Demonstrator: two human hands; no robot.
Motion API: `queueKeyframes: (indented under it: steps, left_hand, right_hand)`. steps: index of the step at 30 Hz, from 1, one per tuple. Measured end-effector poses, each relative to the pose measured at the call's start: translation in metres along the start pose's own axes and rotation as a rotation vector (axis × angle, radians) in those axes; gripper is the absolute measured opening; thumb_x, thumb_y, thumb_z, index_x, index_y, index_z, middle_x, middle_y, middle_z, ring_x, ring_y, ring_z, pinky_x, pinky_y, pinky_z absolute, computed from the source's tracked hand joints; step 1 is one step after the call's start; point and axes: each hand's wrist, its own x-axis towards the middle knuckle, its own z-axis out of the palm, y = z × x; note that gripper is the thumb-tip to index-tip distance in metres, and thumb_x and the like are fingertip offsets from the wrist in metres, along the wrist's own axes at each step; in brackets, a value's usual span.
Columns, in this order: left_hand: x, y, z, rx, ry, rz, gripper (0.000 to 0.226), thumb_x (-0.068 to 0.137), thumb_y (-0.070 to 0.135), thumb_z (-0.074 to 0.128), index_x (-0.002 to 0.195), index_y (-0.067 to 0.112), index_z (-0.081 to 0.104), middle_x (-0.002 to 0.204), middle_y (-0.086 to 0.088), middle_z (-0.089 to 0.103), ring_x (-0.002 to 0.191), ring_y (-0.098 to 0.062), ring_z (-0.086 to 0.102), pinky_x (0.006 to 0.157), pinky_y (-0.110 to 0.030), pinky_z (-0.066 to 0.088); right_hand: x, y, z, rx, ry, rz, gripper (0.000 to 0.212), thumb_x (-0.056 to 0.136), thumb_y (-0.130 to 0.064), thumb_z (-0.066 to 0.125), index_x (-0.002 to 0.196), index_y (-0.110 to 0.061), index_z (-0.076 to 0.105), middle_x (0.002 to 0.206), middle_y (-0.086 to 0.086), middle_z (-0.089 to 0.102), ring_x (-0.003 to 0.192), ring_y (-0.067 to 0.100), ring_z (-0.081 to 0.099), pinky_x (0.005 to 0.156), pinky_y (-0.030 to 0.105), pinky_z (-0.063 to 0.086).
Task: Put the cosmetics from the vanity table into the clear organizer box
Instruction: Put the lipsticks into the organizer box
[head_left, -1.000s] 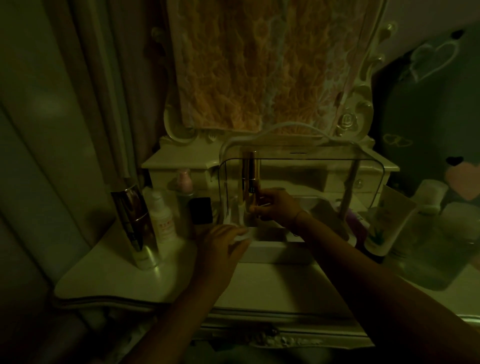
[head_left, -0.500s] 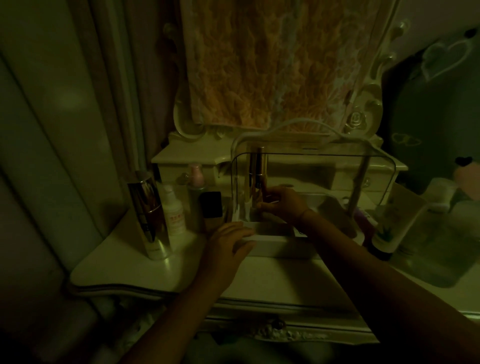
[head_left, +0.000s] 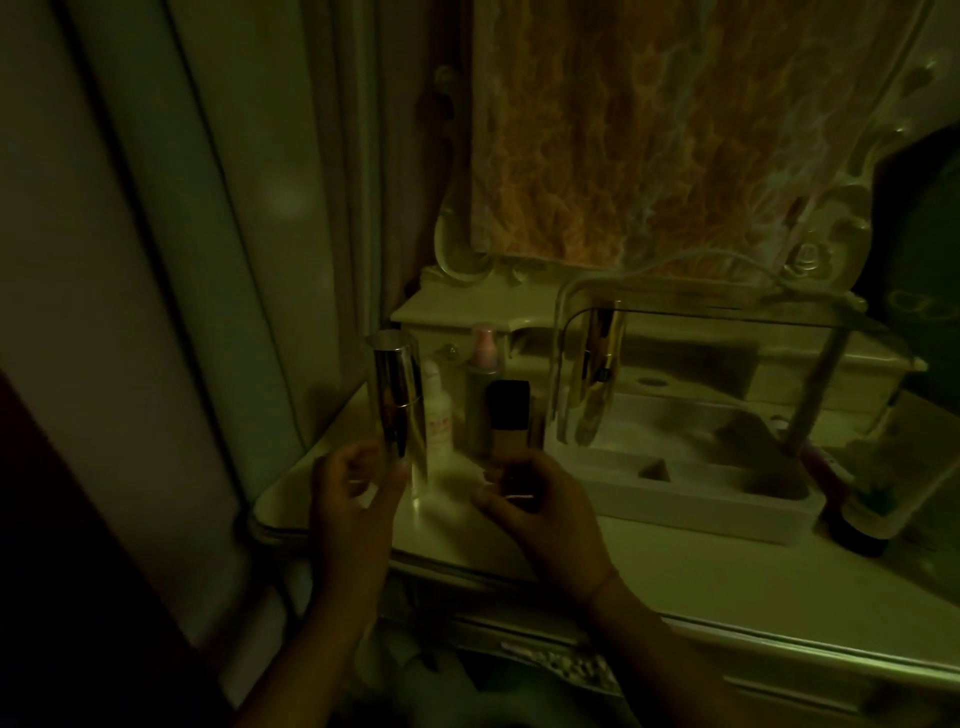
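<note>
The clear organizer box (head_left: 701, 491) stands on the vanity table (head_left: 675, 571), its transparent lid (head_left: 727, 317) raised. Gold tubes (head_left: 602, 358) stand in its left end. Left of the box is a cluster of cosmetics: a tall silver bottle (head_left: 395, 400), a small white bottle (head_left: 439, 415), a pink-capped spray bottle (head_left: 483, 379) and a black-capped foundation bottle (head_left: 510, 415). My left hand (head_left: 350, 493) has its fingers spread at the silver bottle's base. My right hand (head_left: 545, 504) curls at the foot of the foundation bottle; the dim, blurred image hides whether it grips.
A tube (head_left: 883, 483) and a dark red item (head_left: 826, 467) stand right of the box. The mirror frame (head_left: 462, 249), draped with patterned cloth, rises behind. Curtains (head_left: 208, 260) hang at the left, close to the table's edge.
My right hand has come out of the box, leaving the gold tube inside, and moved left to the foundation bottle. My left hand left the box's base for the silver bottle. The view swung left.
</note>
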Motion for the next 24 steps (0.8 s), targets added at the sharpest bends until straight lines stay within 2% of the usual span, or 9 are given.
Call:
queueKeyframes:
  steps: [3,5,10,13,16,18,20,24]
  left_hand:
    - [0.014,-0.007,-0.009,0.008,-0.040,-0.080,0.037,0.079,0.028,0.068,0.111,0.032,0.051,0.122,-0.001,0.055,0.104,-0.019,0.054,0.079,-0.032,0.045]
    - [0.021,-0.009,-0.012,-0.019,-0.133,-0.106,0.037,0.082,0.027,0.064,0.117,0.029,0.052,0.121,0.002,0.057,0.107,-0.015,0.054,0.077,-0.024,0.043]
    - [0.029,-0.003,-0.010,-0.107,-0.320,-0.042,0.036,0.087,0.009,0.056,0.109,0.038,0.056,0.104,0.018,0.064,0.095,0.009,0.060,0.075,-0.012,0.049]
    - [0.034,-0.003,-0.012,-0.107,-0.347,-0.037,0.034,0.087,0.010,0.057,0.109,0.036,0.059,0.098,0.019,0.068,0.094,0.006,0.062,0.072,-0.009,0.049]
    - [0.036,-0.003,-0.013,-0.091,-0.344,-0.064,0.031,0.087,0.014,0.058,0.107,0.038,0.062,0.092,0.021,0.071,0.093,0.005,0.063,0.071,-0.013,0.050]
    - [0.035,-0.001,-0.012,-0.071,-0.344,-0.091,0.033,0.085,0.016,0.061,0.097,0.047,0.061,0.088,0.025,0.071,0.091,0.007,0.063,0.073,-0.018,0.049]
    - [0.033,0.000,-0.011,-0.076,-0.349,-0.113,0.034,0.083,0.016,0.063,0.091,0.049,0.062,0.084,0.029,0.070,0.087,0.011,0.063,0.073,-0.019,0.047]
    - [0.024,0.003,-0.007,-0.085,-0.404,-0.115,0.034,0.082,0.014,0.065,0.093,0.046,0.063,0.087,0.023,0.072,0.089,0.005,0.065,0.067,-0.013,0.051]
  right_hand:
    - [0.013,0.001,0.027,0.034,-0.061,0.026,0.039,0.075,-0.016,0.073,0.110,-0.019,0.057,0.107,0.000,0.063,0.099,0.012,0.061,0.081,0.016,0.049]
    - [0.024,0.000,0.041,0.017,-0.078,0.028,0.047,0.075,-0.017,0.073,0.119,-0.015,0.054,0.112,-0.003,0.059,0.102,0.010,0.057,0.080,0.014,0.047]
    - [0.044,-0.001,0.061,0.067,-0.136,0.031,0.048,0.074,-0.014,0.073,0.118,-0.016,0.054,0.116,0.004,0.061,0.105,0.016,0.057,0.086,0.024,0.048]
    - [0.049,0.001,0.066,0.082,-0.135,0.027,0.047,0.074,-0.013,0.073,0.117,-0.016,0.055,0.116,0.004,0.061,0.105,0.017,0.057,0.083,0.021,0.047]
    - [0.051,0.002,0.067,0.072,-0.145,0.020,0.048,0.074,-0.014,0.074,0.118,-0.017,0.055,0.115,0.004,0.061,0.105,0.017,0.058,0.079,0.017,0.046]
    - [0.049,0.004,0.065,0.065,-0.148,0.015,0.051,0.074,-0.013,0.074,0.121,-0.019,0.053,0.116,0.003,0.061,0.105,0.015,0.057,0.082,0.020,0.048]
    - [0.046,0.006,0.061,0.050,-0.140,0.007,0.056,0.074,-0.013,0.074,0.125,-0.018,0.052,0.116,0.003,0.060,0.104,0.014,0.057,0.086,0.026,0.048]
    - [0.037,0.011,0.049,0.030,-0.116,-0.020,0.057,0.074,-0.014,0.074,0.124,-0.027,0.051,0.111,-0.004,0.060,0.101,0.010,0.056,0.086,0.024,0.048]
